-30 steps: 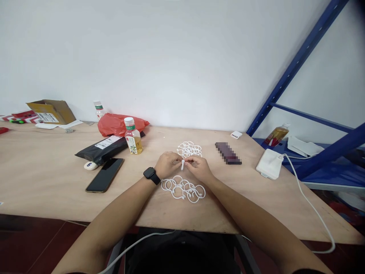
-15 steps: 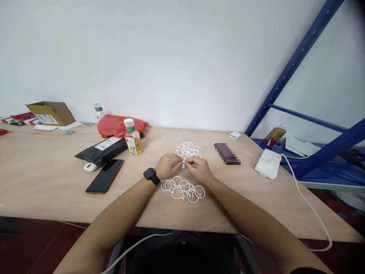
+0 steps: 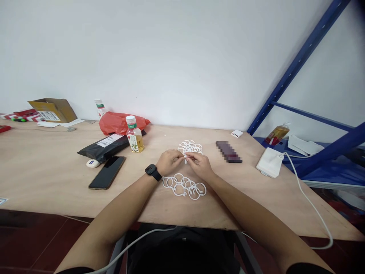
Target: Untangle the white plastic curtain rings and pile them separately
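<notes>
My left hand (image 3: 169, 161) and my right hand (image 3: 200, 166) meet over the wooden table (image 3: 42, 167), both pinching one small white plastic ring (image 3: 185, 157) between their fingertips. A black watch (image 3: 151, 171) sits on my left wrist. Just in front of my hands lies a chain of linked white rings (image 3: 184, 185). Behind my hands is a loose heap of white rings (image 3: 190, 146).
To the left lie a black phone (image 3: 107, 172), a black parcel (image 3: 104, 147), a bottle of yellow drink (image 3: 134, 134) and a red bag (image 3: 121, 122). A dark flat object (image 3: 228, 151), a white charger (image 3: 269, 162) with its cable and blue shelving (image 3: 327, 152) are at the right.
Both hands stay pinched on the ring and have shifted slightly away from me, toward the loose heap. The view has drifted a little; nothing on the table moved.
</notes>
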The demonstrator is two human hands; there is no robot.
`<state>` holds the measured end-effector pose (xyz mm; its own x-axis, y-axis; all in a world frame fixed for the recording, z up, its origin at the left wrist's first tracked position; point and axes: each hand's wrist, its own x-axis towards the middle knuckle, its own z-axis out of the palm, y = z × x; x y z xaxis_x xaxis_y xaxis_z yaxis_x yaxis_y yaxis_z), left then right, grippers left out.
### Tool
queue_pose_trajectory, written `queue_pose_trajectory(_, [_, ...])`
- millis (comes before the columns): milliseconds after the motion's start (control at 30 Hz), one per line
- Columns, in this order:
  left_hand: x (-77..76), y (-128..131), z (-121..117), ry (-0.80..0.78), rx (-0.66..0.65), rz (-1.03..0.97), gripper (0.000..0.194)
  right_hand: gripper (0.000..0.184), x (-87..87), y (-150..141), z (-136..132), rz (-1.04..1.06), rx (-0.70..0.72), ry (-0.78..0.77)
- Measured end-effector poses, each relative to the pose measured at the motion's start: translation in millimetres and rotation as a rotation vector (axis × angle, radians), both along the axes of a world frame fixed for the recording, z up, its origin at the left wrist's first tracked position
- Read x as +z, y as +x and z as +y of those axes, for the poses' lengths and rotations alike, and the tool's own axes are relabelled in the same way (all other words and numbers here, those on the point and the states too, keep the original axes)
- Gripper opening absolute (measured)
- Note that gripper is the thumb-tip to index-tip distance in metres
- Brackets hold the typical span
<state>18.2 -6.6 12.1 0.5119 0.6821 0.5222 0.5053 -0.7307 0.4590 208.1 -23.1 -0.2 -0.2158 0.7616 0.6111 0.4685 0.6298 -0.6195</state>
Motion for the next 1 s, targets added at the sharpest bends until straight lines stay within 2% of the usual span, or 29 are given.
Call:
queue_pose_trajectory(133, [2.1, -3, 1, -0.031, -0.03, 0.029, 0.024, 0.019, 0.0, 2, -1, -0.098, 0.006, 0.085])
queue_pose_trajectory(267, [2.6, -10, 2, -0.134, -0.097, 0.135, 0.018, 0.023, -1.9, 15, 8, -0.175, -0.073, 0.199])
queue_pose_trajectory(400, [-2.2, -11, 3, -0.298, -0.172, 0.262, 0.016, 0.028, -4.1, 33, 24, -0.296, -0.241, 0.152])
queue_pose_trajectory(467, [-5.3, -9, 4, -0.324, -0.17, 0.301, 0.011, 0.029, -5.6, 37, 28, -0.343, -0.275, 0.103])
queue_pose_trajectory(600, [-7.0, -9, 7, -0.223, -0.01, 0.359, 0.009, 0.025, -7.4, 31, 23, -0.33, -0.171, 0.069])
queue_pose_trajectory(733, [-3.3, -13, 8, -0.175, 0.162, 0.253, 0.013, 0.024, -6.6, 17, 11, -0.334, -0.014, 0.047])
queue_pose_trajectory(867, [-0.2, -11, 5, -0.201, 0.184, 0.136, 0.015, 0.029, -6.6, 10, 5, -0.367, 0.092, 0.04])
queue_pose_trajectory(1000, [-0.4, -7, 3, -0.204, 0.226, 0.087, 0.017, 0.026, -6.8, 10, 5, -0.326, 0.065, 0.027])
